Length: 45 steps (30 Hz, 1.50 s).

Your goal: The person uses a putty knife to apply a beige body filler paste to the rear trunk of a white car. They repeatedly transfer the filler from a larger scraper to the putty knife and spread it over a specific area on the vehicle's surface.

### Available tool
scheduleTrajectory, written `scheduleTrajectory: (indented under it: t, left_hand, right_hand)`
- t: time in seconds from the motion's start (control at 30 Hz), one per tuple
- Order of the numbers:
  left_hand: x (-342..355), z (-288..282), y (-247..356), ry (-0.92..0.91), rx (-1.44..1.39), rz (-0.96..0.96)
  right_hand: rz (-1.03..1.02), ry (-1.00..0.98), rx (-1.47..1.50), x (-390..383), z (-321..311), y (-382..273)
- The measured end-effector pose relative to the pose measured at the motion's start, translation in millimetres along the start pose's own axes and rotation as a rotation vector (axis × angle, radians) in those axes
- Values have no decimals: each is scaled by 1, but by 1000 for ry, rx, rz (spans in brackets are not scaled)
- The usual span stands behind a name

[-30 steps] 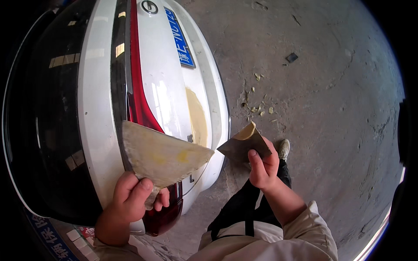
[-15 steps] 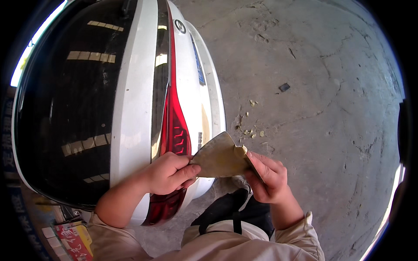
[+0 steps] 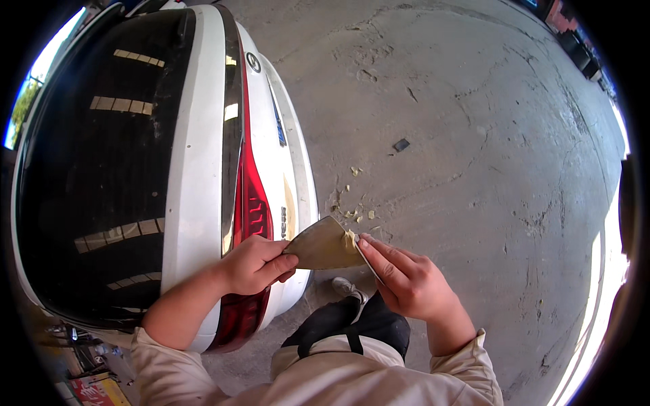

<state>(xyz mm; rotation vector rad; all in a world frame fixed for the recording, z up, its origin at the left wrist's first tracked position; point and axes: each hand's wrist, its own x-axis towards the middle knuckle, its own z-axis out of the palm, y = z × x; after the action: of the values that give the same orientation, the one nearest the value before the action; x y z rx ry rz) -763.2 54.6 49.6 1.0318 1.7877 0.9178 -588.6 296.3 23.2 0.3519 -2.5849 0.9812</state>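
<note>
My left hand [image 3: 258,265] pinches the narrow end of a flat, tan, fan-shaped putty spreader [image 3: 317,249], thumb on top. At its wide right edge sits a lump of cream-coloured putty [image 3: 350,239]. My right hand [image 3: 414,283] grips a thin, pale-edged scraper [image 3: 368,260], its fingers laid along the blade, most of which they hide. The scraper's edge meets the putty at the spreader's right side. Both tools are in front of my body, close to the rear of a white car [image 3: 195,149].
The car's red tail light [image 3: 254,203] lies close by my left forearm. Crumbs of putty [image 3: 359,215] and a small dark flat piece [image 3: 401,145] are scattered on the concrete floor [image 3: 460,183]. Dark objects [image 3: 579,54] stand at the far right. My shoe [image 3: 349,289] is below the tools.
The car and floor have shifted left in the picture as the view turned. My right hand has tilted the scraper against the spreader's edge, and the putty there looks more ragged. Both grips stay.
</note>
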Motion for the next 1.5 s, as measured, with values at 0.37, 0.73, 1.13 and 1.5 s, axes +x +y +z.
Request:
scheduleTrajectory:
  t: [0.37, 0.73, 1.13, 1.5]
  left_hand:
    - [-19, 2, 14, -131, -580, 180]
    - [-38, 10, 38, -329, -615, -293]
    - [-36, -19, 31, -238, -804, 98]
    - [-21, -16, 25, -30, -529, -120]
  right_hand:
    - [431, 320, 370, -5, -49, -14]
    - [447, 202, 1114, 69, -8, -77]
    - [481, 613, 1127, 35, -4, -13]
    - [-180, 371, -141, 35, -29, -58]
